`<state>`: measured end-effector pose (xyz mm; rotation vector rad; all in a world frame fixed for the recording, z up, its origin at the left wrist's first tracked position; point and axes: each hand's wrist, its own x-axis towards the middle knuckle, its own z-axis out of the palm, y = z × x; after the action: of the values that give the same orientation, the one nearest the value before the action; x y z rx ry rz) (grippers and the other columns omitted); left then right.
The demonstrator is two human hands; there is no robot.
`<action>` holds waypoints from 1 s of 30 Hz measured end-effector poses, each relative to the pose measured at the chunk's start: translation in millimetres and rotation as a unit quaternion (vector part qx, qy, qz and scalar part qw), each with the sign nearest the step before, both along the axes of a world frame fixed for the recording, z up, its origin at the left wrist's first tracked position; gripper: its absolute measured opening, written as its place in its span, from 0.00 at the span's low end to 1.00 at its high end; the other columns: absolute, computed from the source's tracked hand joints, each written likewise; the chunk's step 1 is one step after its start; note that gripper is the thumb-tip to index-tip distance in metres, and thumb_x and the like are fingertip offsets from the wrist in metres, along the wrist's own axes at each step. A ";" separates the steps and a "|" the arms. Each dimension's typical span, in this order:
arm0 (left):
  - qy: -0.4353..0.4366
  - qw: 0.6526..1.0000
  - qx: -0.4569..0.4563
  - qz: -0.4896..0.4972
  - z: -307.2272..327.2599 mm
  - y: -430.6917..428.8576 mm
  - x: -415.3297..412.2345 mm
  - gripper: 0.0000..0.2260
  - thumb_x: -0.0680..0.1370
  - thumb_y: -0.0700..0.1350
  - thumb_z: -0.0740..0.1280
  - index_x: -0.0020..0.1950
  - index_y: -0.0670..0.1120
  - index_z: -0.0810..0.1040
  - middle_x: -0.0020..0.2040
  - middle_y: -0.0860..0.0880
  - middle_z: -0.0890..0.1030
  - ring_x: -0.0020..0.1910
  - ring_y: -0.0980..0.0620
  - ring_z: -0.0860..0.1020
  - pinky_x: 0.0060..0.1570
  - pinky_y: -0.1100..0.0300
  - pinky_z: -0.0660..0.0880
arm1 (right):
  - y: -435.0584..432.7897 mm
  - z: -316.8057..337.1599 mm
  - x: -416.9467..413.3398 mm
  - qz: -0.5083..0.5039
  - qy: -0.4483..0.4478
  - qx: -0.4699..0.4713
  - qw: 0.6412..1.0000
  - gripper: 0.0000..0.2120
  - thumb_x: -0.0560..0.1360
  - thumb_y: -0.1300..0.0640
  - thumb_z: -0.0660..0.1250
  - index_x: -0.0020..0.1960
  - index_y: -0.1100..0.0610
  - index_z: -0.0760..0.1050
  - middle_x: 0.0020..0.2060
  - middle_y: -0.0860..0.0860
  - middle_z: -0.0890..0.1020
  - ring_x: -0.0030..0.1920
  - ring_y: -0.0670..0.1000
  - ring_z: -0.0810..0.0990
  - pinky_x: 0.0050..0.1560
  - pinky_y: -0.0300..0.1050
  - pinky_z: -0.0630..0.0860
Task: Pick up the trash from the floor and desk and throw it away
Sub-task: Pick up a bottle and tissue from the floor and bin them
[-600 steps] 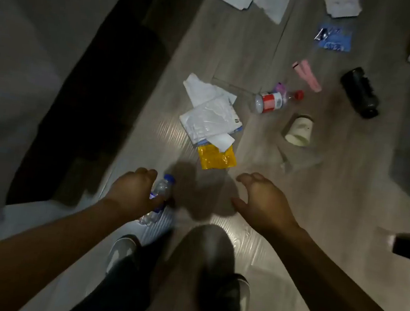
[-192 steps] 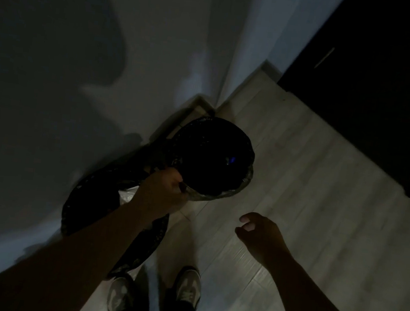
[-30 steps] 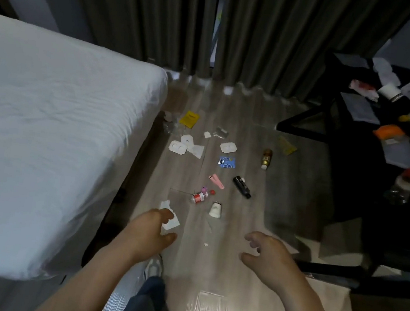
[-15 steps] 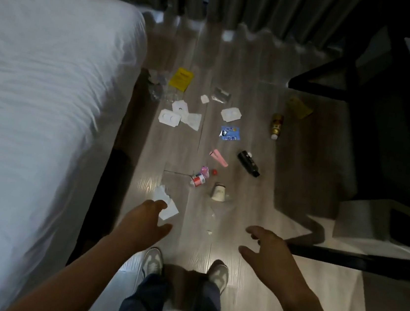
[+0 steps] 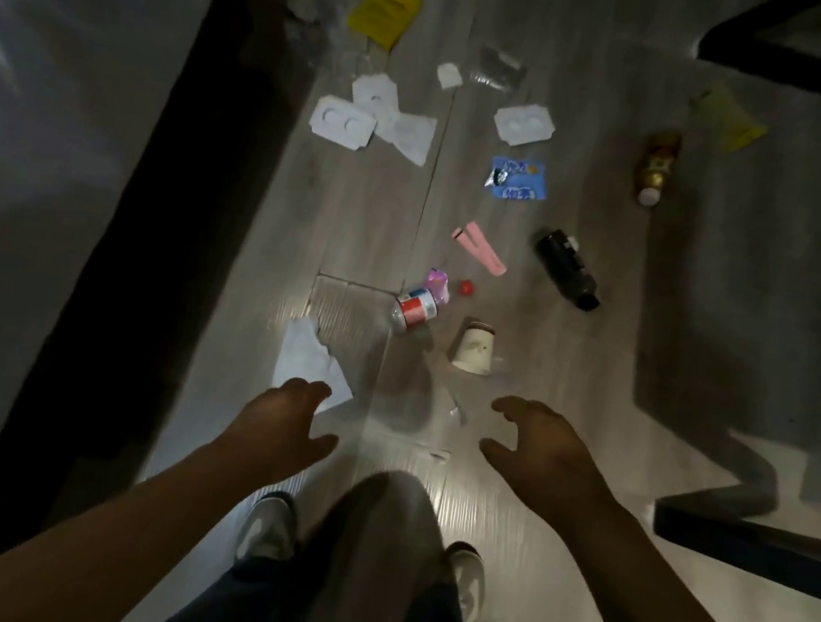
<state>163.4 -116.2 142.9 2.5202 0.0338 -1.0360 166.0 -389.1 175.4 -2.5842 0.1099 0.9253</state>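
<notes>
The bed (image 5: 28, 160) fills our nine o'clock side, and a dark frame (image 5: 751, 549) closes off three to four o'clock. Between them runs the wood floor (image 5: 366, 233), where the trash lies scattered from the centre up to twelve o'clock.

Our left hand (image 5: 281, 424) hangs at about seven o'clock of centre with its fingers loosely curled and holding nothing. Its fingertips overlap the near corner of a torn white paper (image 5: 306, 365); we cannot tell whether they touch it. Our right hand (image 5: 541, 451), at five o'clock, is spread and relaxed, also empty.

The paper looks light and limp, lying flat, so we would pinch the ragged edge or scrunch it. The black bottle (image 5: 566, 268) at two o'clock seems rigid and likely to roll; we would take it round the body. The paper cup (image 5: 473, 352), on its side just past our right hand, should crush easily, so a gentle hold at the rim suits it. The small red-labelled bottle (image 5: 414, 308) beside it is light and smooth. The blue wrapper (image 5: 517, 179) at one o'clock is crinkly, and the red cap (image 5: 466, 288) needs a fingertip pinch.
</notes>
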 end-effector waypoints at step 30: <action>-0.138 0.987 0.030 -0.078 -310.1 0.1 29.7 0.28 0.68 0.57 0.71 0.65 0.50 0.70 0.62 0.48 0.72 0.58 0.47 0.73 0.58 0.51 0.74 | -31.4 -294.0 -2.1 0.096 -0.129 -0.027 0.987 0.24 0.74 0.49 0.68 0.69 0.52 0.69 0.66 0.51 0.72 0.63 0.51 0.73 0.63 0.41 0.69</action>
<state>193.1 -116.0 -167.2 2.7349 -0.2185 -0.7415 163.9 -420.5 -118.6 -2.7755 -0.1905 0.6480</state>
